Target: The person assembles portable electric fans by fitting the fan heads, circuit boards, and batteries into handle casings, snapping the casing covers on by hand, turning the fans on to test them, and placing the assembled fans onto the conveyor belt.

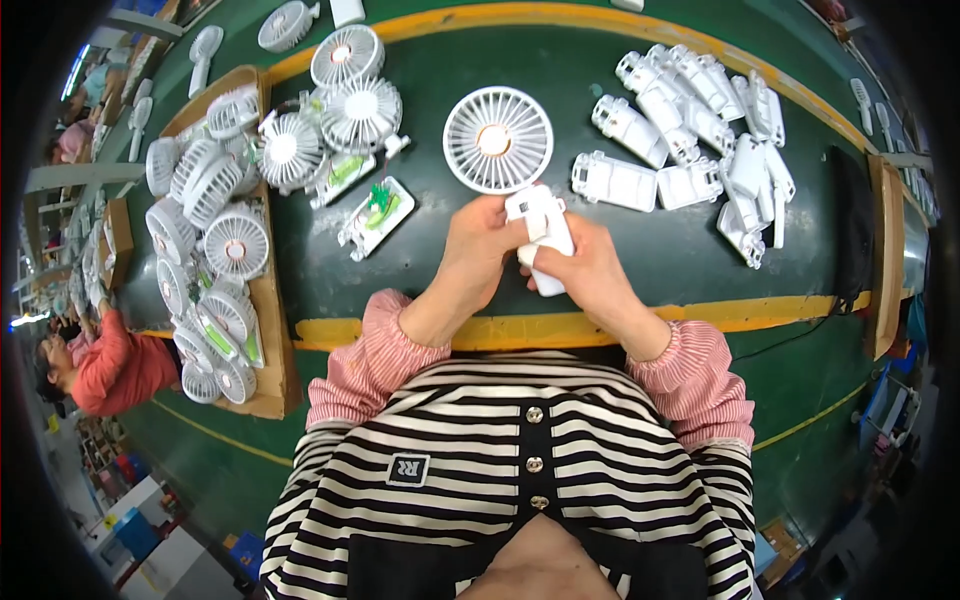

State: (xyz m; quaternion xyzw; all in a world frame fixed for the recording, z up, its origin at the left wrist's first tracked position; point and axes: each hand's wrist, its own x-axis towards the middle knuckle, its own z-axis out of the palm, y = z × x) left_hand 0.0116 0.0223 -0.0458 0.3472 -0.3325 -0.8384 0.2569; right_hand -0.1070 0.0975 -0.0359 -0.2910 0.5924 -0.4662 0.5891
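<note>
Both my hands meet at the near middle of the green bench around a white plastic fan handle [552, 262]. My left hand [478, 240] is closed on its upper left side, thumb across the front. My right hand [590, 262] grips it from the right, with the thumb pressed on its face. A white wrap shows at each thumb. Just beyond the hands, a round white fan head [497, 140] lies grille up, its lower rim close to the handle's top. I cannot tell whether the two are joined.
Left of centre are several fan heads [362, 112] and an opened handle shell [378, 218] with green wires. A cardboard box [268, 350] full of fan heads stands at the left. White handle shells [615, 182] lie piled on the right. A co-worker in red [125, 365] is at far left.
</note>
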